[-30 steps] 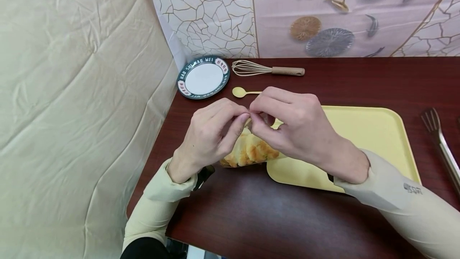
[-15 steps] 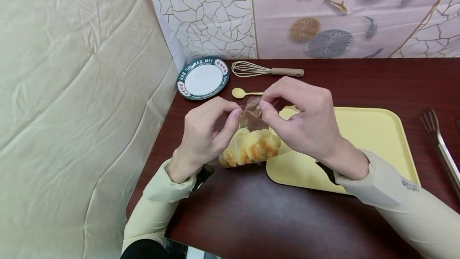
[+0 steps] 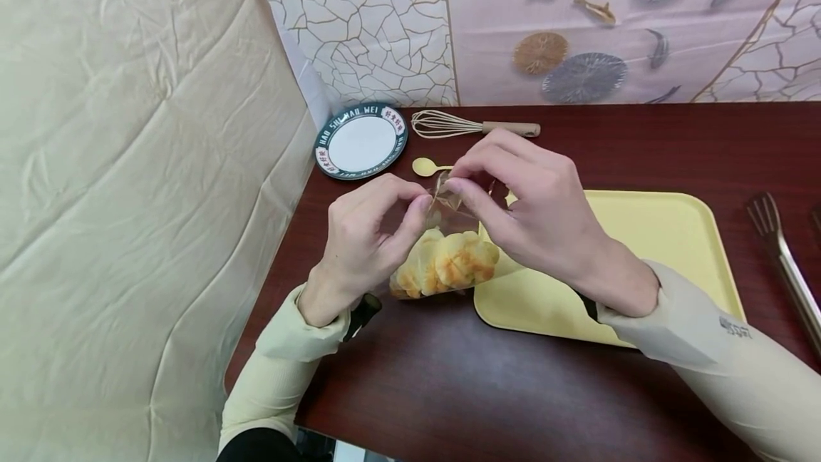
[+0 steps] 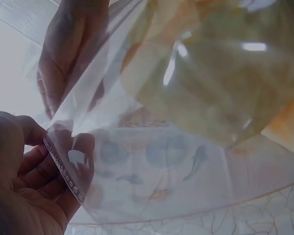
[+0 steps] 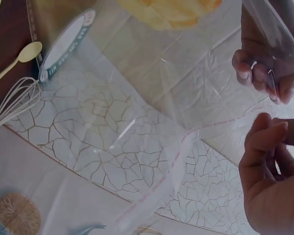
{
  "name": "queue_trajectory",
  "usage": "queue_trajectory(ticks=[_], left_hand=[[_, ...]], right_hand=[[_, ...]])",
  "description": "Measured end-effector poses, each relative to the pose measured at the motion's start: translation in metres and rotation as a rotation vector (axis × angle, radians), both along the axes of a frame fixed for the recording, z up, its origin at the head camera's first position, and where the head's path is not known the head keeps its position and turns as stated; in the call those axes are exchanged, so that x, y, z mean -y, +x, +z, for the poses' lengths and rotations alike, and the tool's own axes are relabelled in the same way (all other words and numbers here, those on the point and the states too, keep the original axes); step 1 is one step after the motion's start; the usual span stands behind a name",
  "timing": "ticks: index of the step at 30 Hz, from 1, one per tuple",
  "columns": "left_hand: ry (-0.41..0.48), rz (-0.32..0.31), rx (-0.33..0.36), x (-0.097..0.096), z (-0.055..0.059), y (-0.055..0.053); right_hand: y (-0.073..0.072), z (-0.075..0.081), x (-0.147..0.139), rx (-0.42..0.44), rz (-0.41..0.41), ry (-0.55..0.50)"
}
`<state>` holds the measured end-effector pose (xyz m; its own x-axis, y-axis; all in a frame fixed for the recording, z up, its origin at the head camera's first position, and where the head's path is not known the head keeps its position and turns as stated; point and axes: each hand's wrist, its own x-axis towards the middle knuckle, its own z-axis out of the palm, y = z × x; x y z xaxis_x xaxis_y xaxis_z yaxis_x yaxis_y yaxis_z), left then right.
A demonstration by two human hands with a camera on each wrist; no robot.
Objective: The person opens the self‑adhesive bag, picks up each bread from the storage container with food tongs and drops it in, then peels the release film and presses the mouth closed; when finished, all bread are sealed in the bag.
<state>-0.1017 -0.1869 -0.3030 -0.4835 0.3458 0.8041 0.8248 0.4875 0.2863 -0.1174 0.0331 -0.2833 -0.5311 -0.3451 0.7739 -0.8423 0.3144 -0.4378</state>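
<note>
A clear plastic bag (image 3: 449, 218) with yellow, browned bread (image 3: 458, 262) inside lies in front of me, its mouth raised. My left hand (image 3: 368, 234) pinches the bag's upper edge between thumb and forefinger. Close beside it on the right, my right hand (image 3: 535, 209) also pinches the film near the mouth. In the left wrist view, the bag's printed edge (image 4: 63, 169) runs across the left hand's fingers. The right wrist view shows a strip with reddish print (image 5: 169, 183) along the film, near my right hand (image 5: 272, 166).
A yellow tray (image 3: 661, 255) is partly under the bag's right end. Behind stand a green-rimmed plate (image 3: 361, 142), a whisk (image 3: 474, 125) and a yellow spoon (image 3: 425, 167). A metal fork-like utensil (image 3: 779, 241) lies far right. A cream cloth (image 3: 154, 198) hangs at left.
The hands' fingertips met at first. The right hand then drew away up and right, exposing the bag's top, and has since come back left towards the left hand.
</note>
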Motion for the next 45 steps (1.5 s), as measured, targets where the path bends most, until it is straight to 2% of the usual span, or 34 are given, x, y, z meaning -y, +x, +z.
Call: queue_trajectory(ticks=[6,11,19,27,36,45], left_hand=[[0.013,0.037,0.009,0.002,0.0,0.001],[0.016,0.027,0.017,0.003,0.0,0.0],[0.004,0.024,-0.001,0.002,-0.001,0.0],[0.019,0.064,-0.002,0.004,0.0,0.0],[0.112,0.139,0.0,0.005,-0.002,0.0],[0.183,0.191,0.009,0.008,-0.004,-0.002]], right_hand=[[-0.001,-0.007,-0.005,0.012,-0.033,0.054],[-0.001,-0.003,-0.006,0.054,-0.012,0.058],[-0.001,-0.004,0.001,-0.017,-0.053,0.066],[0.001,-0.008,-0.004,0.039,-0.097,0.072],[0.002,-0.009,-0.017,0.018,-0.143,0.185],[-0.001,-0.014,-0.04,0.026,-0.207,0.2]])
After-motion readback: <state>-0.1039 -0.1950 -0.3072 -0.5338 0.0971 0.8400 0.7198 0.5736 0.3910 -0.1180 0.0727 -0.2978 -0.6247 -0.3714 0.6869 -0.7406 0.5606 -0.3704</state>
